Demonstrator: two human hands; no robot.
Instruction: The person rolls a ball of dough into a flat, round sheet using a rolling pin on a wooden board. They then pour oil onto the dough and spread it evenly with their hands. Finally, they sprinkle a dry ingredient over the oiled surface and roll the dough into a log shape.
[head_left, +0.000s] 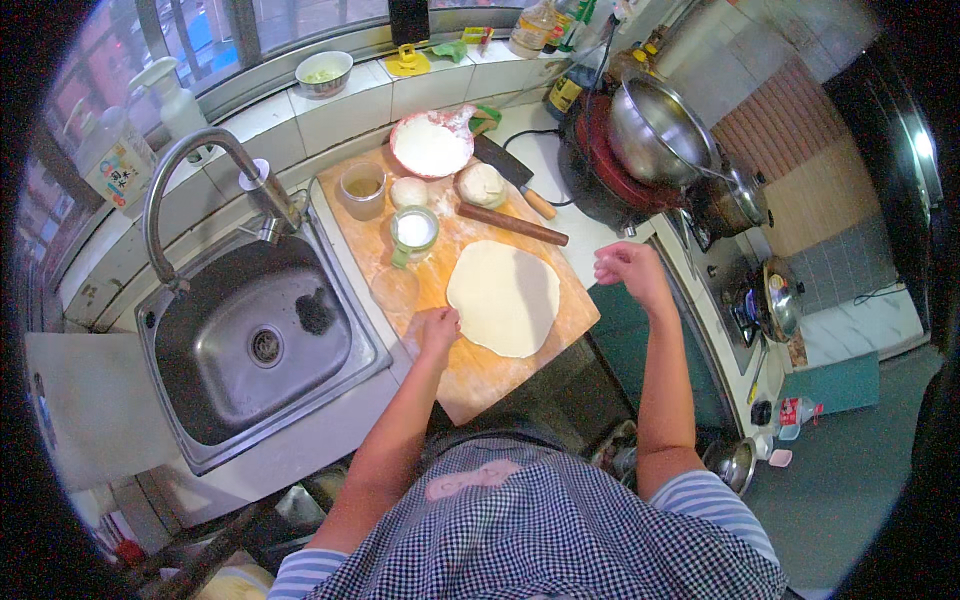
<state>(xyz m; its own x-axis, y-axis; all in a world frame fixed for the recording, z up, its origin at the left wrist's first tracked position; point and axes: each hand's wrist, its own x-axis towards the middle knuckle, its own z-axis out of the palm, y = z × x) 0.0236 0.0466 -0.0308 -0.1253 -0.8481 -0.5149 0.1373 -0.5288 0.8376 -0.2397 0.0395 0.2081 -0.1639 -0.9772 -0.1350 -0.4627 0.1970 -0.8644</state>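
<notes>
A flat rolled-out sheet of dough (504, 298) lies on a wooden board (469, 382). My left hand (439, 330) is at the sheet's left edge, fingers curled; whether it grips the edge is unclear. My right hand (630, 271) is raised to the right of the board, its fingertips drawn together; what it may hold cannot be made out. Behind the sheet lies a wooden rolling pin (513, 224). Two dough balls, a larger (482, 186) and a smaller (409, 193), sit farther back beside a bowl of flour (433, 144). A green-rimmed cup of white powder (415, 227) stands left of the pin.
A steel sink (262, 352) with a curved faucet (202, 135) is on the left. A clear cup (363, 191) stands at the board's back left. A cleaver (504, 161) lies behind the rolling pin. Steel bowls (660, 131) are stacked at the back right, near a stove with a lidded pan (781, 300).
</notes>
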